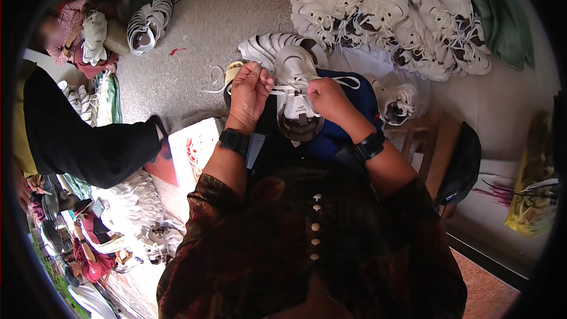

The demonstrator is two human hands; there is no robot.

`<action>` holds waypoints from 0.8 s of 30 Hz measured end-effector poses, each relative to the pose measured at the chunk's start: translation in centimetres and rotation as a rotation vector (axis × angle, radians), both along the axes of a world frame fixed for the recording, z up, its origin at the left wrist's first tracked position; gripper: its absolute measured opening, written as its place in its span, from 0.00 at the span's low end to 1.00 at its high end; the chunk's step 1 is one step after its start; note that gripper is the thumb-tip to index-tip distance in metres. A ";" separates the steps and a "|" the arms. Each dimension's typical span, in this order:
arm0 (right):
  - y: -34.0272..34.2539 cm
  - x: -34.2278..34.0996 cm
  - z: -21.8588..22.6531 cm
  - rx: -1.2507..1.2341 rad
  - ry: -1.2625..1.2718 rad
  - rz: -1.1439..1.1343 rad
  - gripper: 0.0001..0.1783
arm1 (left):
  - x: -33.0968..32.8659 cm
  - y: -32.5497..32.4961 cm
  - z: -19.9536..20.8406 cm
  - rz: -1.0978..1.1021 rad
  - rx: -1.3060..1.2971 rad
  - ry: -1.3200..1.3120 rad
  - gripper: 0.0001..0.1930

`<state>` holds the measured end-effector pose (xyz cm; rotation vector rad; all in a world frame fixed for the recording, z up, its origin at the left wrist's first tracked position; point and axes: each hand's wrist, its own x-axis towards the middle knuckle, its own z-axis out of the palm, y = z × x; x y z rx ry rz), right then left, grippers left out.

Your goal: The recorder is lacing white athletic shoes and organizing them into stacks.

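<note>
- White shoe (295, 109) on the person's lap, near the lap's far edge and between the two hands, its toe pointing away from the body and its dark-lined opening toward it.
- White lace (281, 90) strung across the shoe's front; a loose loop sticks out past the right hand.
- Left hand (252, 91): thumb and fingers pinched together on the lace at the shoe's left side.
- Right hand (332, 99): fingers curled in, closed on the lace at the shoe's right side.
- Black wristbands (370, 145) on both wrists.
- Blue cloth (365, 97) over the right part of the lap, under the right forearm.
- Nested white shoe pieces (255, 47) just beyond the shoe.
- Big heap of white shoes (384, 15) past the lap's far right corner, green cloth (502, 18) beside it.
- Grey floor (209, 9) ahead; a co-worker's dark trouser leg (88, 133) at the left.
</note>
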<state>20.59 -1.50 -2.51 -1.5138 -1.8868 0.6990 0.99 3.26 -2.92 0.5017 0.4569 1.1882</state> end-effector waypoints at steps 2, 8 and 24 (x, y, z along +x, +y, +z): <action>0.0 -0.2 0.0 0.011 -0.018 0.009 0.02 | -0.5 0.1 -0.6 -0.010 0.021 -0.007 0.04; -0.7 -0.3 0.7 0.007 0.008 -0.028 0.02 | -0.4 0.0 -0.4 0.035 -0.038 -0.062 0.05; -0.1 -1.0 1.9 -0.018 -0.261 0.021 0.02 | -0.5 -0.2 -0.7 0.034 -0.031 -0.040 0.03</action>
